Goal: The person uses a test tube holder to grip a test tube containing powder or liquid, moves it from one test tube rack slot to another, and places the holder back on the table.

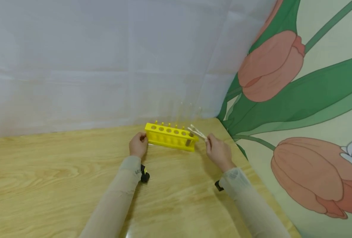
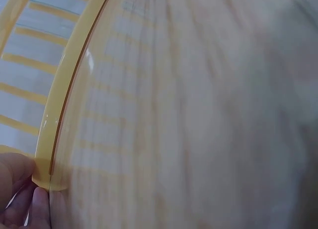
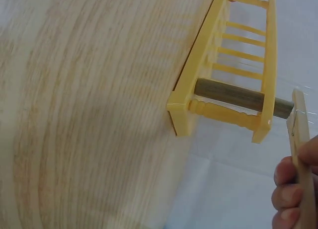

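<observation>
A yellow test tube rack point(image 1: 170, 142) with a row of round holes stands on the wooden table. My left hand point(image 1: 138, 144) pinches its left end; in the left wrist view the fingers point(image 2: 15, 174) touch the corner of its base. My right hand point(image 1: 219, 152) grips a wooden test tube clamp point(image 1: 198, 133) beside the rack's right end. A dark brownish cylinder point(image 3: 233, 96), perhaps a filled test tube, sits in the rightmost hole. The clamp's tip is close to the cylinder's top; whether it grips it I cannot tell.
Several clear tubes point(image 1: 191, 110) rise faintly behind the right half of the rack, over its pegs. A white cloth point(image 1: 75, 66) hangs along the table's far edge. A tulip-patterned cloth point(image 1: 306, 165) borders the right edge of the table point(image 1: 60, 175).
</observation>
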### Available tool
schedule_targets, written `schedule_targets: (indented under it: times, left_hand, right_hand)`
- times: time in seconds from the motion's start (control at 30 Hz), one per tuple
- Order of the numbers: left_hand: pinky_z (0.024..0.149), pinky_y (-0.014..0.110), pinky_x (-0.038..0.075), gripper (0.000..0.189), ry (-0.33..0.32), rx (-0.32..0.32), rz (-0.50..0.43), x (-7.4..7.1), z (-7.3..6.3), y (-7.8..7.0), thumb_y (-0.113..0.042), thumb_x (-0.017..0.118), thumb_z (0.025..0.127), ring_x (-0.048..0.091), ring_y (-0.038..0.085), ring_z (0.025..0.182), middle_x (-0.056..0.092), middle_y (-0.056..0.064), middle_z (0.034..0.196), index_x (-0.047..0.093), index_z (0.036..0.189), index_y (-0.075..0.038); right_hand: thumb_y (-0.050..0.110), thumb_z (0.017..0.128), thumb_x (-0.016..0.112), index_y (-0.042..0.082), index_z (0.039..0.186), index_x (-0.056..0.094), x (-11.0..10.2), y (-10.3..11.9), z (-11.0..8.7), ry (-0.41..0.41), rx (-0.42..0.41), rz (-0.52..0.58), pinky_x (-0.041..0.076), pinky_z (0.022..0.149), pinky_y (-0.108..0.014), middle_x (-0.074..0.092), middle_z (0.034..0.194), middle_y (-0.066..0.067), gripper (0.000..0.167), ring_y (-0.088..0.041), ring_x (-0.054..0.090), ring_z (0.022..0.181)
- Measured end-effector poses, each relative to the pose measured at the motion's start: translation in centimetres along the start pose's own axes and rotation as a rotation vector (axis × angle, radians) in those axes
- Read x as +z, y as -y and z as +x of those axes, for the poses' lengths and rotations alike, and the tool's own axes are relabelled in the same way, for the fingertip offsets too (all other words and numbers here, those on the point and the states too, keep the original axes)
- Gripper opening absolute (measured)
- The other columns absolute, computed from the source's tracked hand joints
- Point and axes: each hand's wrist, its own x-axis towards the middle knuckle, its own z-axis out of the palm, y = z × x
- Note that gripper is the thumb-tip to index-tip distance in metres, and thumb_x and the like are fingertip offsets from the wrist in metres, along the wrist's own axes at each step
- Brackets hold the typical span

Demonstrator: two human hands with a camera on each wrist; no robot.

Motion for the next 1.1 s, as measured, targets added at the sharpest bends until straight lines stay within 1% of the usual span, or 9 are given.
schedule_targets:
  times: [0.33,0.57,0.67,0.8,0.97,1.1]
  left_hand:
    - [0.095,0.048,0.052,0.02,-0.022,0.018,-0.008,-0.1,0.5,0.1,0.0,0.061,0.096,0.063,0.039,0.105,0.069,0.026,0.112,0.068,0.112,0.008]
    - [0.095,0.048,0.052,0.02,-0.034,0.006,-0.001,-0.8,0.7,0.1,0.0,0.06,0.096,0.063,0.039,0.106,0.068,0.027,0.113,0.067,0.113,0.009]
    - [0.095,0.048,0.052,0.02,-0.03,-0.001,0.002,-0.9,0.6,0.3,0.0,0.06,0.096,0.063,0.039,0.106,0.068,0.026,0.113,0.067,0.113,0.009]
    - [0.095,0.048,0.052,0.02,-0.026,-0.009,0.006,-0.7,0.6,0.4,-0.001,0.061,0.096,0.063,0.039,0.106,0.068,0.025,0.112,0.068,0.113,0.008]
    - [0.095,0.047,0.053,0.021,-0.003,-0.008,0.0,0.0,0.5,0.1,-0.002,0.061,0.097,0.063,0.038,0.107,0.069,0.025,0.114,0.068,0.115,0.007]
    - [0.095,0.047,0.053,0.021,-0.001,-0.009,-0.002,0.2,0.5,0.0,-0.001,0.061,0.097,0.064,0.038,0.108,0.069,0.024,0.115,0.068,0.115,0.007]
  right_hand:
    - [0.016,0.101,0.06,0.006,0.092,0.059,0.5,0.0,0.4,0.067,0.018,-0.001,0.034,0.041,-0.034,0.049,0.06,-0.002,0.013,-0.018,0.041,0.046]
    - [0.017,0.101,0.059,0.005,0.093,0.058,1.0,0.3,1.2,0.062,-0.009,0.0,0.034,0.04,-0.035,0.048,0.059,-0.003,0.014,-0.019,0.041,0.045]
    - [0.016,0.101,0.06,0.005,0.093,0.058,1.1,0.4,1.2,0.065,-0.008,0.005,0.033,0.04,-0.034,0.047,0.058,-0.002,0.014,-0.018,0.04,0.044]
    - [0.017,0.101,0.059,0.006,0.093,0.058,1.2,0.3,0.9,0.079,0.015,0.014,0.034,0.041,-0.035,0.048,0.059,-0.003,0.014,-0.019,0.042,0.046]
    - [0.017,0.102,0.058,0.006,0.094,0.058,1.2,-0.3,0.4,0.077,0.049,0.018,0.034,0.042,-0.035,0.05,0.061,-0.004,0.014,-0.02,0.044,0.047]
    - [0.018,0.102,0.057,0.005,0.094,0.058,1.2,-0.4,0.1,0.083,0.059,0.031,0.033,0.042,-0.034,0.05,0.061,-0.003,0.015,-0.019,0.043,0.047]
